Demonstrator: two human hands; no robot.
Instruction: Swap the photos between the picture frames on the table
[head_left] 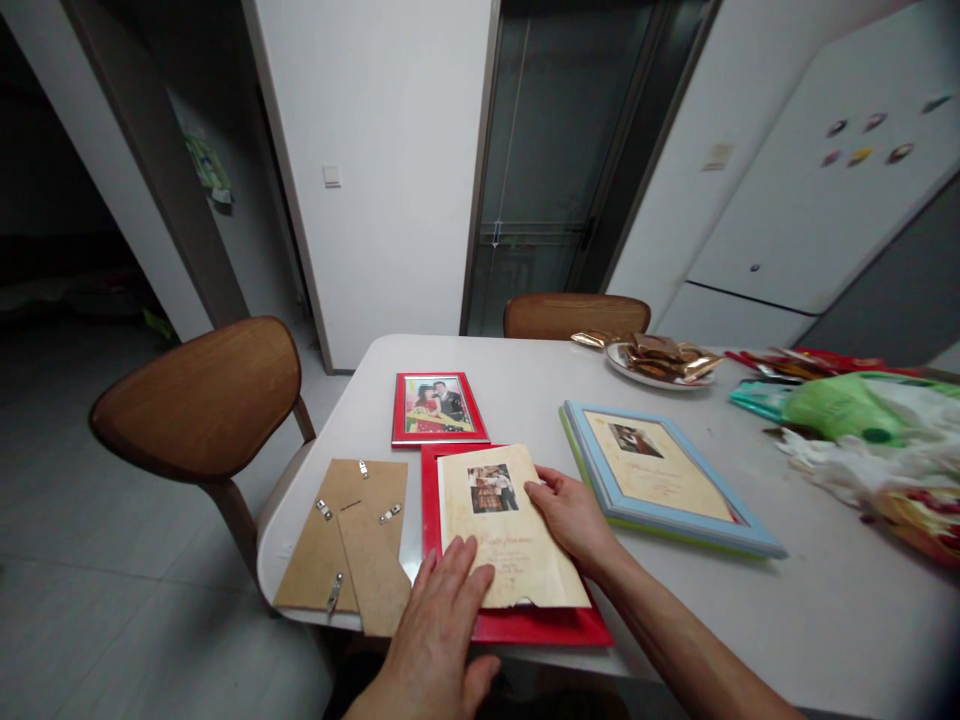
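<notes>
A cream printed paper sheet with a small photo near its top lies slightly askew over a larger red picture frame at the table's front edge. My right hand grips the sheet's right edge, its thumb and fingers bent around it. Flat on the sheet's lower left rests my left hand, fingers stretched out and holding nothing. Left of it is a brown backing board with metal clips, its stand leg pointing toward me. Behind the sheet lies a smaller red frame with a couple's picture.
Stacked blue and green frames lie on the right of the white table. Farther back are a plate of gold-wrapped packets and a green plastic bag. Wooden chairs stand left and behind.
</notes>
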